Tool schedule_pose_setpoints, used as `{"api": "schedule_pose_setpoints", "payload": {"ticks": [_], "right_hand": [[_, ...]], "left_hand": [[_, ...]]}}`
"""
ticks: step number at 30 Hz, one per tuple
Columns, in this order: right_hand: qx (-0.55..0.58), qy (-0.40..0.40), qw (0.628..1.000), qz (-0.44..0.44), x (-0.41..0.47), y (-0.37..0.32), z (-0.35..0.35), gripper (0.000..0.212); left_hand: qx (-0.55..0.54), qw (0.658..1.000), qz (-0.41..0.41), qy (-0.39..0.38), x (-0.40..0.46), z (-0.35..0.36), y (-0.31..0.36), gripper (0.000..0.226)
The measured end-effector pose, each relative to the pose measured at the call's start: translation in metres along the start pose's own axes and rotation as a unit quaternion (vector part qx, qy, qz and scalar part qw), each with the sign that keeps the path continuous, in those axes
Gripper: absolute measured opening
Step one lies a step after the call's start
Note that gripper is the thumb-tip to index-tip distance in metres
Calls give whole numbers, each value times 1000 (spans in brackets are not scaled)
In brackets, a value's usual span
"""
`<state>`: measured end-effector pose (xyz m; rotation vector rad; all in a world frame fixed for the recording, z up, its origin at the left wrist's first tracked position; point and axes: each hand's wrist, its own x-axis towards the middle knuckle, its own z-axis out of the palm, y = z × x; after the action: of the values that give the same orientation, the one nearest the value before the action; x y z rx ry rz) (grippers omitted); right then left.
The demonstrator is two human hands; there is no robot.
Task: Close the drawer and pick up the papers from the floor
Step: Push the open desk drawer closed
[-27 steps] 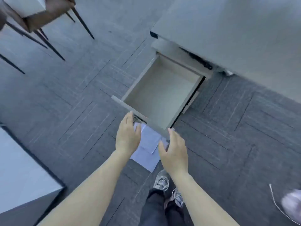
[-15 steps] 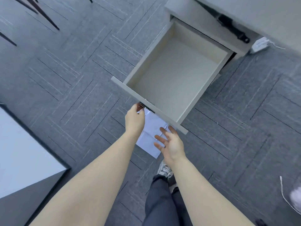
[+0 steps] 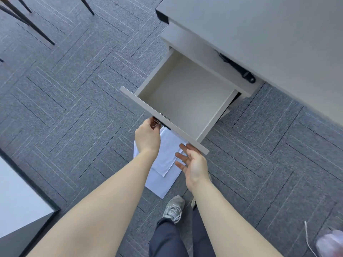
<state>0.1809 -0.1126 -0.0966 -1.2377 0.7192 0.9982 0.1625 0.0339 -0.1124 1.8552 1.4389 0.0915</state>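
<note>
Drawer [image 3: 187,101]: pulled wide out of a pale pedestal cabinet [image 3: 204,58], its inside bare, lying toward 1 o'clock from the middle of the view; its front panel [image 3: 163,120] runs slantwise from 10 o'clock down to 4 o'clock.
Papers [image 3: 163,164]: white sheets flat on the floor, just below the front panel at about 6 o'clock from the drawer, a smaller sheet lying on a larger one, partly covered by both hands.
Left hand [image 3: 147,135]: at the middle of the front panel's outer face, fingers curled and pressed together at a small dark fitting [image 3: 157,124] there; whether they pinch it or only touch it cannot be told.
Right hand [image 3: 194,164]: at the panel's lower end, toward 4 o'clock from the left hand, palm turned inward and fingers spread, fingertips [image 3: 182,146] just beside the panel edge; contact cannot be told.
Desk [image 3: 259,34]: grey top over the cabinet, filling the 1 to 2 o'clock corner.
Floor [image 3: 74,89]: grey carpet tiles with line patterns.
Shoes [image 3: 173,208]: grey laced trainers at 6 o'clock, just below the papers, with dark trousers [image 3: 167,238] above them in the view.
Chair legs [image 3: 27,21]: thin dark legs at 11 o'clock, well apart from the drawer.
Second surface [image 3: 18,201]: white top with a dark edge at 8 o'clock.
</note>
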Motion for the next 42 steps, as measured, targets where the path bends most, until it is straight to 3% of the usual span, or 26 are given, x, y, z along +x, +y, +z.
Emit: {"api": "schedule_pose_setpoints", "payload": {"ticks": [8,19,21,23,34,39,42], "right_hand": [[-28,-14,999,-37,43,-87,-11,17],[-22,-2,996,-85,91,-163,-15,33],[-13,6,996,-89,94,-172,-13,27],[-8,11,996,-87,97,-177,-11,21],[-65,1,995,-76,98,-178,-17,36],[-45,-8,997,-63,96,-181,-15,31],[-47,-10,997,-61,94,-179,-12,39]], "left_hand": [[55,997,40,22,44,56,70,26],[90,992,87,21,82,103,143,28],[101,989,102,19,87,108,152,28],[103,989,108,19,91,111,155,28],[216,955,201,2,97,108,144,35],[130,976,166,-52,107,103,143,35],[115,980,126,-102,113,98,144,33]]}}
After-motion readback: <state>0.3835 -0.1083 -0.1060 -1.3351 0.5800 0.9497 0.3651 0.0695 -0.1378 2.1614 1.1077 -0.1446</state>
